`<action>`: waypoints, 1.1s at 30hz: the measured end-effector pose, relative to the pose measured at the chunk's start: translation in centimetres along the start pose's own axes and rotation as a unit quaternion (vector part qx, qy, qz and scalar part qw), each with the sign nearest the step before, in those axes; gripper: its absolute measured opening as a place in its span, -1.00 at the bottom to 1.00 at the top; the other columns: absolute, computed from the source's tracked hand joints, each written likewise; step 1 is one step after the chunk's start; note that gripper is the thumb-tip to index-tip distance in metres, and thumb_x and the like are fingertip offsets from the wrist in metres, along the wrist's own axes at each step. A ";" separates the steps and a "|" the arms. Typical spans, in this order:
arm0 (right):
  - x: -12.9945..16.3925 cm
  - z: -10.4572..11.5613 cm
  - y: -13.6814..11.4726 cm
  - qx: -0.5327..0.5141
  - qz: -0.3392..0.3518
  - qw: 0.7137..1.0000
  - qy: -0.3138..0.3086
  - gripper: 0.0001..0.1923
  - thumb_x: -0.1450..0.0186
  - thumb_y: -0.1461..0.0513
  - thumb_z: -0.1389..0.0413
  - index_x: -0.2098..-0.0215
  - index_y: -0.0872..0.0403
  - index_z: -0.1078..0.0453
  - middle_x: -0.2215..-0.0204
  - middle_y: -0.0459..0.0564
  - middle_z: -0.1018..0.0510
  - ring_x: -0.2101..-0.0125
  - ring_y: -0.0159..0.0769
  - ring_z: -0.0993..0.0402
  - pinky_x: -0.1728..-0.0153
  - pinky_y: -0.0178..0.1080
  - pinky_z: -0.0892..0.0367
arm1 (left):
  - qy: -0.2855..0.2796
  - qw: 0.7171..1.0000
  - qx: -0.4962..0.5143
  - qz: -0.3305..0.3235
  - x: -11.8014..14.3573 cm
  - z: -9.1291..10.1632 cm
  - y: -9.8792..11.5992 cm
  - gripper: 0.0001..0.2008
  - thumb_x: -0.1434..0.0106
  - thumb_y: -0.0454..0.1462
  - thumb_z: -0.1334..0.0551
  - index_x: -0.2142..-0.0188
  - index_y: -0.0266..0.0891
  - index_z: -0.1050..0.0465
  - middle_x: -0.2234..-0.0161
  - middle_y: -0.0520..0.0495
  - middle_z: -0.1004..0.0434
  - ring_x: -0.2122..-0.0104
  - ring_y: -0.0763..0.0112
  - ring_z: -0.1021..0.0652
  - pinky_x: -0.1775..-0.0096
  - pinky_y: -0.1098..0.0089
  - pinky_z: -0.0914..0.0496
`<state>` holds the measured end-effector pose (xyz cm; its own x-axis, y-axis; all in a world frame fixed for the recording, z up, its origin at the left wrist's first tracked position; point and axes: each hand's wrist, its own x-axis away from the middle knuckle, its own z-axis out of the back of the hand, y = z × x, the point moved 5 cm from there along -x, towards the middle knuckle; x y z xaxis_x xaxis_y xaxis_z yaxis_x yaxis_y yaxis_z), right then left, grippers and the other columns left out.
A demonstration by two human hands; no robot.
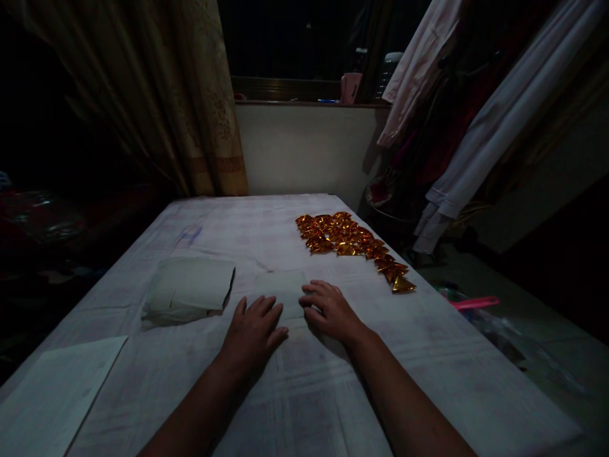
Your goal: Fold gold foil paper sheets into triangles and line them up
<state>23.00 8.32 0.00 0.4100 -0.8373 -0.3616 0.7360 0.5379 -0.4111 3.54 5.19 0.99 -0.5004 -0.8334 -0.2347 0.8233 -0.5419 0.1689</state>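
My left hand (254, 330) lies flat on the cloth-covered table (333, 393), fingers spread and holding nothing, its fingertips at the near edge of a pale sheet of paper (280, 289) that lies flat on the cloth. My right hand (328, 308) rests palm down just beside it, fingers loosely together and bent onto the sheet's right edge, gripping nothing that I can see. The sheet sits in the middle of the table, between my hands and the far end. To the left, close to my left hand but not touching it, lies a stack of pale paper (188, 291), its right edge dark. At the near left corner another white sheet (52, 393) runs off the table edge. A trail of folded gold foil pieces (349, 244) stretches along the right side, well apart from my right hand, ending near the right edge. The cloth beyond the sheet and in front of my forearms is bare.
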 end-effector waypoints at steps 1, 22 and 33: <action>0.1 -0.1 -0.1 0.004 -0.001 1.000 -0.017 -0.75 -0.25 0.28 -0.21 0.12 -0.04 -0.58 -0.10 0.06 -0.57 -0.22 -0.02 -0.34 -0.18 0.07 -0.25 | 0.003 1.000 0.003 -0.004 0.0 -0.1 -0.2 -0.65 -0.39 -0.15 -0.22 -0.14 -0.09 -0.45 -0.19 -0.21 -0.49 -0.19 -0.01 -0.46 -0.24 -0.17 -0.16; -0.1 -0.8 -3.6 -0.027 -0.038 0.999 -0.004 -0.91 -0.36 0.18 -0.17 0.22 -0.01 -0.51 0.40 -0.07 -0.68 0.38 -0.28 -0.60 0.34 -0.32 -0.27 | 0.048 0.989 0.140 -0.022 0.0 0.7 0.7 -0.79 -0.43 -0.23 -0.13 0.03 -0.13 -0.49 0.10 -0.08 -0.66 0.11 0.24 -0.61 -0.17 0.05 -0.29; -0.1 0.3 -1.7 -0.094 -0.109 0.986 0.084 -0.81 -0.39 0.20 -0.05 0.12 0.00 -0.48 0.22 -0.01 -0.67 0.22 -0.24 -0.59 0.13 -0.25 -0.39 | 0.033 0.992 0.116 -0.019 -0.4 1.8 0.4 -0.83 -0.38 -0.24 -0.19 0.35 -0.15 -0.50 0.34 -0.05 -0.57 0.31 0.28 -0.51 0.26 0.31 -0.30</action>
<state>21.86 7.44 0.97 0.1476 -0.9155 -0.3743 0.6771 0.3694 -0.6365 3.53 5.11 2.84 -0.5057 -0.8066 -0.3060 0.7155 -0.5903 0.3735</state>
